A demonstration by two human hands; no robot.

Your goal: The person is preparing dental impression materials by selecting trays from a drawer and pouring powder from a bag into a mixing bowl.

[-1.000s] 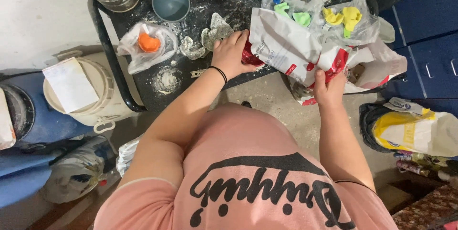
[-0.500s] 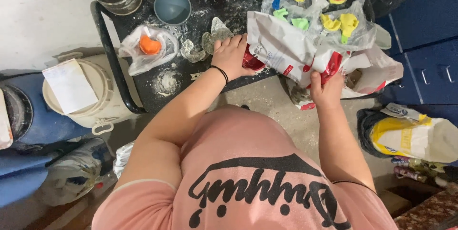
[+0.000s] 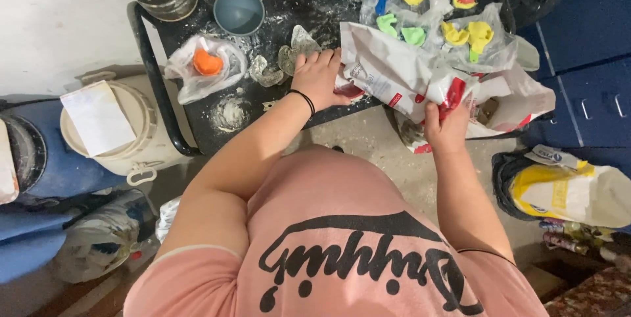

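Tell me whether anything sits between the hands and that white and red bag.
Nothing does. The left hand and the right hand both already grip the white and red bag at its near edges, on the dark floury table.

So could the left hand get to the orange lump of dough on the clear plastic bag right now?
Probably yes: the left hand grips the white and red paper sack, but the orange lump lies uncovered nearby with nothing between.

glossy paper sack (image 3: pixel 407 73) — flour-dusted tabletop (image 3: pixel 197 116)
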